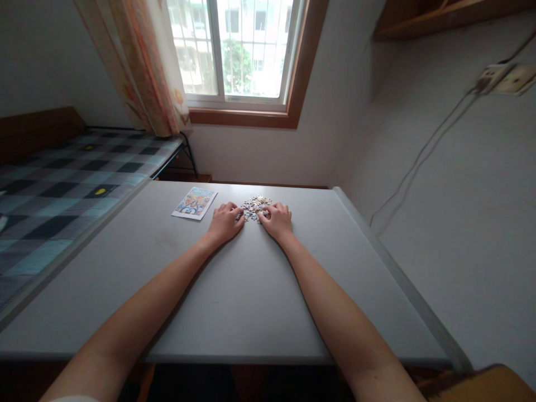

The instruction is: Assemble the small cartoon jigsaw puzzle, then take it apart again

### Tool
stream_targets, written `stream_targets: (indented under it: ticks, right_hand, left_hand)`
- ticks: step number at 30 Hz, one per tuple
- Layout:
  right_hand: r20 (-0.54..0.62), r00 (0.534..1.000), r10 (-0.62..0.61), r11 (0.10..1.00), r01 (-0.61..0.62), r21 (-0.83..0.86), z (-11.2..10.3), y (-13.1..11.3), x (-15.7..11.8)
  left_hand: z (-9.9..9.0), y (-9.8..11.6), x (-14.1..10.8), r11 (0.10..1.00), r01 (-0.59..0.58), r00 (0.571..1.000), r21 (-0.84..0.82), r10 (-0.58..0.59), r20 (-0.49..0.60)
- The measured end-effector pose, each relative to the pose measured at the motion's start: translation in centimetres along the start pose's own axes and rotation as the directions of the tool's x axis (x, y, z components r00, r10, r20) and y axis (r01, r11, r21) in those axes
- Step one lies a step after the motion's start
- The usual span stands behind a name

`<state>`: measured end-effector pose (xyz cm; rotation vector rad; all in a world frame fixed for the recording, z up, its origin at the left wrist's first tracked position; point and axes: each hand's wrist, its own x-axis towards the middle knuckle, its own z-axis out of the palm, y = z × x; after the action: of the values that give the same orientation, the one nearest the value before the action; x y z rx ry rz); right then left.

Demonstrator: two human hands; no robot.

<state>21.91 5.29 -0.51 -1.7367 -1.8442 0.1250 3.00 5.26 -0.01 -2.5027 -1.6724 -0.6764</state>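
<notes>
A small heap of jigsaw pieces (256, 205) lies toward the far side of the pale table (251, 290). My left hand (227, 220) rests at the heap's left edge, its fingers curled and thumb near the pieces. On the right edge of the heap is my right hand (276, 219), fingers bent, with thumb and forefinger at the pieces. Whether either hand grips a piece is too small to tell. Left of my left hand, a colourful printed picture card (195, 203) lies flat.
A bed with a checked cover (96, 167) stands along the table's left side. Behind the table are a window (251, 50) and a curtain (146, 72). A cable (414, 164) hangs down the right wall from a socket (494, 77).
</notes>
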Motion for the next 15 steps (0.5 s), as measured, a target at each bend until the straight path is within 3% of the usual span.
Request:
stream_targets:
  ticks: [15]
  right_hand:
    - [0.013, 0.999, -0.034, 0.997, 0.033, 0.064, 0.19, 0.17, 0.23]
  left_hand:
    - [0.2, -0.14, 0.02, 1.0, -0.009, 1.0, -0.005, 0.009, -0.017]
